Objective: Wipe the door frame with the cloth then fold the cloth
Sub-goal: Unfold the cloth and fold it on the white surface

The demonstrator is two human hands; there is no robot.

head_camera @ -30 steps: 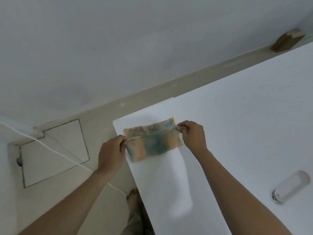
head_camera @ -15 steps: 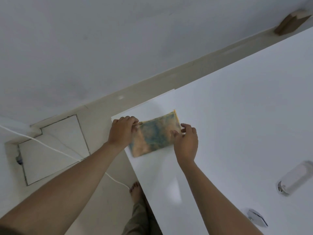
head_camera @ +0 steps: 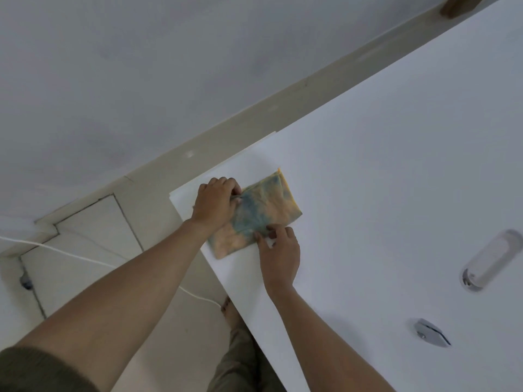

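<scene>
An orange and blue-stained cloth (head_camera: 260, 213) lies folded flat on the near-left corner of a white table (head_camera: 382, 165). My left hand (head_camera: 215, 202) rests on the cloth's left edge with its fingers curled over the fabric. My right hand (head_camera: 280, 256) is at the cloth's near edge, thumb and fingertips pinching the fabric there. No door frame is visible in the head view.
A clear cylindrical object (head_camera: 492, 260) and a small metal piece (head_camera: 431, 333) lie on the table at the right. A white cable (head_camera: 85, 257) runs across the tiled floor at left. My bare foot (head_camera: 229, 306) stands by the table's edge. A wooden block (head_camera: 461, 4) sits at top right.
The cloth, held stretched between both hands a second ago, now lies on the table. My left hand moved right onto it and my right hand came down to its near edge.
</scene>
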